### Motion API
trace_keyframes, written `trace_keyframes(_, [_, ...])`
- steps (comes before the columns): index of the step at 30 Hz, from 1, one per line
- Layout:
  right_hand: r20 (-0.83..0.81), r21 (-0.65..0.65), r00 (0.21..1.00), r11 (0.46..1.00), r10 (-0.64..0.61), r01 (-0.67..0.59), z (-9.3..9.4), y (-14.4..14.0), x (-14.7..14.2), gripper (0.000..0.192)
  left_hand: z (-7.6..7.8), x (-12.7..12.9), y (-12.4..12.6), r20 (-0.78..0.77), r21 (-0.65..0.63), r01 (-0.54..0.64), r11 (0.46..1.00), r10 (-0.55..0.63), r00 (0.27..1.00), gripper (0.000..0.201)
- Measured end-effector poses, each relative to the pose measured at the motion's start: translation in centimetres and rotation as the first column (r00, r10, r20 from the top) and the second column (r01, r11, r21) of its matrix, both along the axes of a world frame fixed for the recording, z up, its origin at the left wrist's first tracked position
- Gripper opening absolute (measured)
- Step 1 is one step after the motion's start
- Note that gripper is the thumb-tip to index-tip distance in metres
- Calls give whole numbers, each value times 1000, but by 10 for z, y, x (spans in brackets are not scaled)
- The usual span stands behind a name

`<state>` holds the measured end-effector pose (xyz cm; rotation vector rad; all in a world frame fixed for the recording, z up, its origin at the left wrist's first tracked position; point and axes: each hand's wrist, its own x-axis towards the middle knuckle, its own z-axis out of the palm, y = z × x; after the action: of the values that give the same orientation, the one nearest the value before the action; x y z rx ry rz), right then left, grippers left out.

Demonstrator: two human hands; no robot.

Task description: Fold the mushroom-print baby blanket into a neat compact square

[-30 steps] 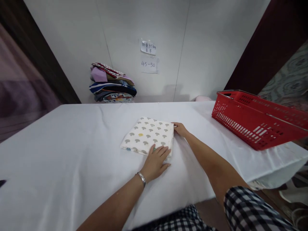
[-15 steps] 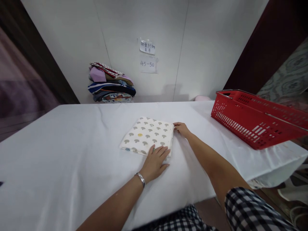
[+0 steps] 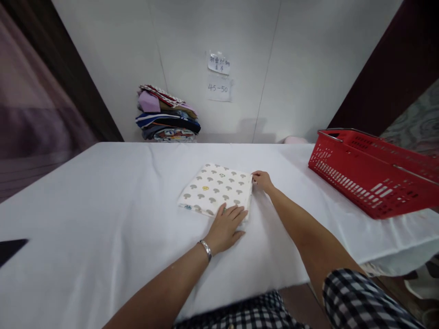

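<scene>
1. Nearest, the left hand lies flat, palm down and released, its fingertips on the near right corner of the folded cloth. A bracelet sits on that wrist.
2. The folded cloth, cream with a grey mushroom-like print, lies on the white table near its middle, at about 12 o'clock from the person.
3. The right hand sits at the cloth's far right corner, at 3 o'clock from its middle. Its fingers curl at the edge; whether they pinch the fabric or only rest on it I cannot tell.
4. To square a fold like this well, I judge it best to keep the flat palm pressing the layers down while the other hand tugs the corner outward, so the edges line up and no crease is trapped.
5. Farther off at 2 o'clock, a red basket rests on the table's right edge, well apart from the cloth.
6. Farthest, at 11 o'clock against the wall, stands a stack of folded clothes; at 12 o'clock are paper notes.
7. Count: two hands, one folded cloth, one basket, one stack, two notes, one bracelet.
</scene>
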<state>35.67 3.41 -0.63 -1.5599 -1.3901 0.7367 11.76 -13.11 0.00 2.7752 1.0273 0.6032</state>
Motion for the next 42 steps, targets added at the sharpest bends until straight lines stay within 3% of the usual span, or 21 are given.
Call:
trace_keyframes(5, [104, 27, 995, 1000, -12, 10, -9, 2, 1, 20, 0, 1, -2, -6, -17, -10, 1000, 10, 1000, 62])
trace_keyframes(10, [196, 85, 980, 996, -42, 25, -3, -9, -4, 29, 1, 0, -3, 4, -26, 11, 1000, -11, 1000, 63])
trace_keyframes(13, [315, 243, 945, 955, 87, -169, 1, -39, -21, 33, 2, -4, 0, 21, -33, 36, 999, -35, 999, 57])
trace_keyframes(15, [449, 329, 875, 877, 181, -350, 3, -69, -36, 33, 4, -10, 3, 33, -35, 35, 999, -34, 999, 50])
trace_keyframes(17, [595, 351, 785, 823, 173, -447, 5, -102, -50, 34, 5, -17, 8, 47, -34, 6, 999, -4, 999, 46])
trace_keyframes(20, [734, 269, 649, 791, 201, -550, 5, -140, -66, 38, 6, -32, 18, 64, -26, -68, 997, 69, 996, 44])
trace_keyframes(23, [787, 150, 552, 782, 276, -605, 1, -158, -73, 47, 8, -51, 31, 67, -24, -180, 983, 181, 981, 45])
trace_keyframes(26, [816, 125, 515, 788, 264, -602, -5, -163, -73, 54, 7, -74, 44, 59, -39, -321, 946, 323, 944, 49])
trace_keyframes(30, [848, 135, 481, 788, 221, -601, -8, -166, -74, 50, 2, -106, 58, 118, -80, -480, 874, 487, 866, 50])
trace_keyframes(34, [873, 128, 445, 785, 201, -607, -4, -163, -73, 47, -3, -119, 67, 203, -161, -586, 794, 607, 768, 45])
trace_keyframes(37, [888, 111, 413, 779, 201, -618, 1, -154, -53, 46, -2, -112, 55, 189, -160, -585, 795, 606, 773, 41])
trace_keyframes(42, [889, 131, 428, 806, 161, -577, 3, -144, 7, 43, 11, -88, -7, 57, -73, -433, 898, 437, 898, 35])
